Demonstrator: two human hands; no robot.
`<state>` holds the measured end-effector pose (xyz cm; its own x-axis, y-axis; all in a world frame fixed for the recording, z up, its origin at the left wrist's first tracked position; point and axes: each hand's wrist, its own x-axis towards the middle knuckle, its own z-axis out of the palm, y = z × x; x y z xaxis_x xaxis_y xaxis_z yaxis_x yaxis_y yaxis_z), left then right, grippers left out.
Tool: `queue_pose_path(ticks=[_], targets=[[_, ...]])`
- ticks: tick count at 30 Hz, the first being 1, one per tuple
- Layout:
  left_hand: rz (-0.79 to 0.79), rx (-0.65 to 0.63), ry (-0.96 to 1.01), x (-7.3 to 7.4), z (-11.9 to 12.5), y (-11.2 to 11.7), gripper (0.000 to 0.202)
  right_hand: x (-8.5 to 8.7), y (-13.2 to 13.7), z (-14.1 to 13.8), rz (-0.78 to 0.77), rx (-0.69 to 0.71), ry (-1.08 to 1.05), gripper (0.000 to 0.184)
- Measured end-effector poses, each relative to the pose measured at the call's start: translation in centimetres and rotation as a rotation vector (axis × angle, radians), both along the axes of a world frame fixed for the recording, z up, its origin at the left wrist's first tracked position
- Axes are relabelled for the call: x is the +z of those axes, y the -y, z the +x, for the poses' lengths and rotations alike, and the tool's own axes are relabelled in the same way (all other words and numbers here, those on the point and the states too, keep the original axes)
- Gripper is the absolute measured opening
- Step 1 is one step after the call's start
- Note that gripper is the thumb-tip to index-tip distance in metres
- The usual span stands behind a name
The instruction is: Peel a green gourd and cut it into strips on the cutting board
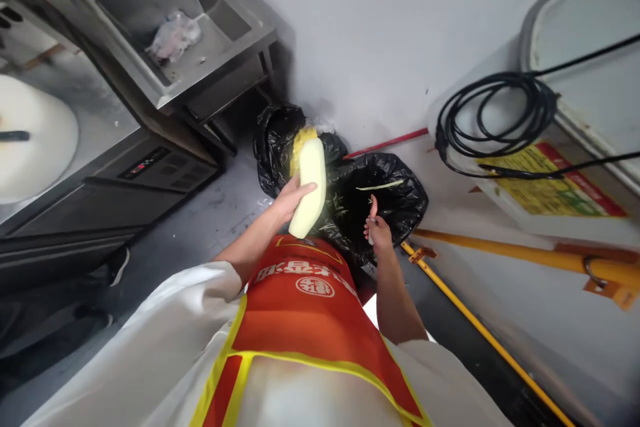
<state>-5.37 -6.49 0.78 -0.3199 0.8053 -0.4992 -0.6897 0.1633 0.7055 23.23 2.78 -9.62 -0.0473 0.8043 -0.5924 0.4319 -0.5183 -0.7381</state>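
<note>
The left hand point(290, 200) grips a peeled pale-green gourd point(313, 183) above black bin bags point(411, 203), its long axis and far end pointing away from the red apron point(295, 320); the right hand point(381, 235) curls round a small greyish tool point(371, 233).

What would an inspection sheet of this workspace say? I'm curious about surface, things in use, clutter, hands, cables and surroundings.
Surface: grey floor, pale bits scattered on it; black plastic bags below the hands.
Job's things: pale-green, apparently peeled gourd; thin green strip, airborne or resting, cannot tell.
Clutter: crumpled plastic bag in the metal sink.
Grippers: bare hands; left hand grips the gourd, right hand closes around a small grey tool, mostly hidden.
Cables: black cable, coiled by the white appliance.
Surroundings: yellow pipe; shoe, apparently another person's.
</note>
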Motion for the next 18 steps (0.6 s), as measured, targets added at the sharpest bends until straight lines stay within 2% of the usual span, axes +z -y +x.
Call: queue_pose_path(ticks=[3, 6, 10, 13, 15, 18], targets=[[-0.033, 0.065, -0.372, 0.8, -2.2, 2.3, 0.079, 2.4, 0.6, -2.3, 0.057, -0.004, -0.128, 0.036], [-0.101, 0.059, -0.520, 1.0, -3.8, 5.2, 0.074, 4.6, 2.7, -7.4, 0.072, 0.045, -0.244, 0.032], [-0.125, 0.016, -0.483, 0.1, -5.3, 8.9, 0.041, 6.1, 7.9, -17.7, 0.080, 0.204, -0.378, 0.027], [-0.148, 0.065, -0.439, -1.1, -7.0, 11.8, 0.029, 6.0, 11.8, -24.5, 0.121, 0.202, -0.328, 0.026], [-0.151, 0.108, -0.382, -2.0, -8.6, 13.7, 0.031, 5.6, 13.8, -27.4, 0.135, 0.211, -0.309, 0.031], [-0.107, 0.151, -0.176, -3.3, -11.0, 16.8, 0.038, 5.0, 16.0, -30.0, 0.131, 0.266, -0.298, 0.038]])
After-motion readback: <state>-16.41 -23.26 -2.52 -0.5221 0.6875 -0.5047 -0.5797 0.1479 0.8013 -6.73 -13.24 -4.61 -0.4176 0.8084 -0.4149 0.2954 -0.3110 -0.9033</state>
